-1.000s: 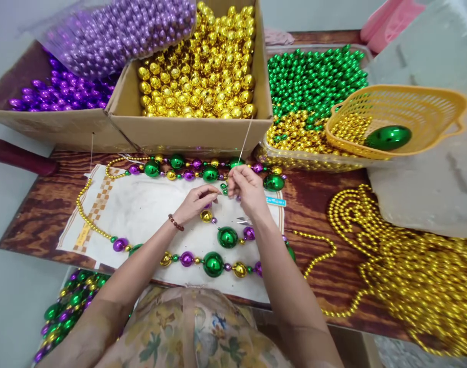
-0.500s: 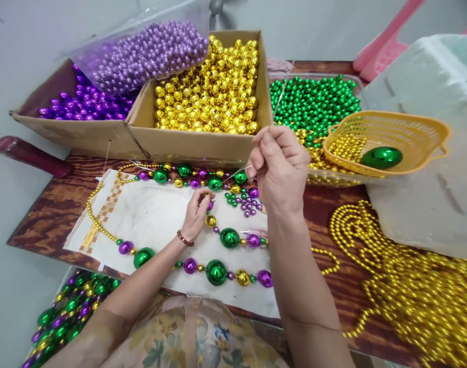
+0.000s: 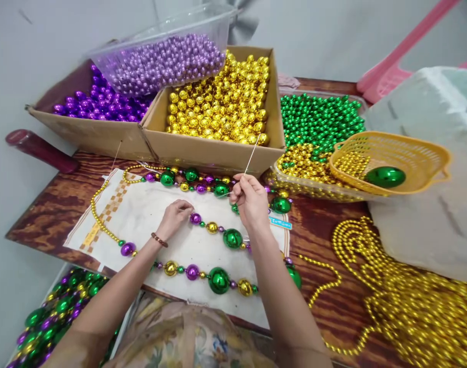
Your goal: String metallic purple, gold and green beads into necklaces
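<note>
My left hand (image 3: 176,221) is closed in a pinch at the end of a bead strand (image 3: 212,228), just left of its last purple bead (image 3: 195,219). The strand carries purple, gold and green balls and lies over a white cloth (image 3: 141,204). My right hand (image 3: 251,200) is raised in front of the gold bead box, its fingers closed on a long thin needle (image 3: 252,156) that points up. A fine thread shows beside those fingers. Nearer me runs another stretch of large beads (image 3: 218,280), partly hidden by my forearms.
Behind the cloth stand cardboard boxes of gold balls (image 3: 214,112) and purple balls (image 3: 103,102). A clear tub (image 3: 168,61) of small purple beads leans on them. Green beads (image 3: 321,120), a yellow basket (image 3: 410,153) and gold chains (image 3: 417,312) are at right. A needle (image 3: 117,156) stands upright at left.
My right hand has come down and left with the needle. My left hand has shifted left, and the purple bead shows clear of its fingers. The camera view has shifted slightly.
</note>
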`<state>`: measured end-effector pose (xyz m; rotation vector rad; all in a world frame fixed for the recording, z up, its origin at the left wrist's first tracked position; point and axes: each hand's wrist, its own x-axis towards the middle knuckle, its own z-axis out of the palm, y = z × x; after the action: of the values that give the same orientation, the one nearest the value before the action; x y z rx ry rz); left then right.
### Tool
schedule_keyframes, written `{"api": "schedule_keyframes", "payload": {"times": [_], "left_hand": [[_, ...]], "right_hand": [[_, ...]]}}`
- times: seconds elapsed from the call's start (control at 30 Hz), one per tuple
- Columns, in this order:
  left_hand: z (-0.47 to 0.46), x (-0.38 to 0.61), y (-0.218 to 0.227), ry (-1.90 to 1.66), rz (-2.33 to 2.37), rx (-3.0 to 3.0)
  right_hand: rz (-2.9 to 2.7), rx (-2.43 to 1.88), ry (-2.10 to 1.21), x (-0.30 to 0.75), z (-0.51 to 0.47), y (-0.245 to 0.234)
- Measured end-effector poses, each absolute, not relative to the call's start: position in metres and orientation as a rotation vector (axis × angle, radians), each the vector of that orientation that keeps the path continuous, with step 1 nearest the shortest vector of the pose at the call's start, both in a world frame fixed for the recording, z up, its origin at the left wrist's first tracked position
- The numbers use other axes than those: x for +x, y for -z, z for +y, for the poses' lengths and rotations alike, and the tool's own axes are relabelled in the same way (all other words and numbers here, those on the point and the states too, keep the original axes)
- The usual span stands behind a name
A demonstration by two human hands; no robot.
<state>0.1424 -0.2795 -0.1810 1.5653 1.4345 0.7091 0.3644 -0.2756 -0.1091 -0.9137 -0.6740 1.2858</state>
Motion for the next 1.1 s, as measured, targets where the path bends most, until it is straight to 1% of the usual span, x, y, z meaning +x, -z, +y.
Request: {"api": "schedule_keyframes", "payload": {"times": [0.17, 0.33, 0.5, 0.57, 0.67, 0.7, 0.77, 0.8, 0.87, 0.97, 1.1], "left_hand": [[-0.278, 0.137, 0.181, -0.613, 1.461, 1.658], [-0.274, 0.135, 0.175, -0.522, 1.515, 1.728], [-0.271, 0.131, 0.167, -0.391, 1.526, 1.870], [-0.272, 0.134, 0.155, -0.470, 1.515, 1.905], [-0.271, 0.159, 0.117, -0.853, 1.484, 1.983], [-0.270, 0.175, 0.101, -0.969, 1.420, 2.044], [-0.265, 0.220, 0.068, -1.128, 1.148, 2.189], [-0.261, 0.250, 0.054, -1.147, 0.952, 2.261], [-0.250, 0.320, 0.034, -0.997, 0.576, 2.401], [-0.222, 0.436, 0.032, -0.725, 0.370, 2.524], [-0.191, 0.559, 0.057, -0.462, 0.511, 2.486]], "right_hand": [[-0.671, -0.918, -1.283, 0.361, -0.277, 0.117], [-0.713, -0.972, -1.208, 0.361, -0.284, 0.124], [-0.730, -1.037, -1.206, 0.365, -0.292, 0.134], [-0.781, -1.099, -1.217, 0.364, -0.300, 0.138], [-0.959, -1.214, -1.248, 0.363, -0.310, 0.144], [-1.064, -1.267, -1.227, 0.363, -0.313, 0.146], [-1.376, -1.409, -1.113, 0.364, -0.315, 0.148], [-1.522, -1.477, -1.055, 0.366, -0.316, 0.148], [-1.709, -1.570, -0.992, 0.367, -0.318, 0.144], [-1.804, -1.629, -1.040, 0.365, -0.322, 0.138], [-1.980, -1.587, -1.052, 0.358, -0.325, 0.147]]}}
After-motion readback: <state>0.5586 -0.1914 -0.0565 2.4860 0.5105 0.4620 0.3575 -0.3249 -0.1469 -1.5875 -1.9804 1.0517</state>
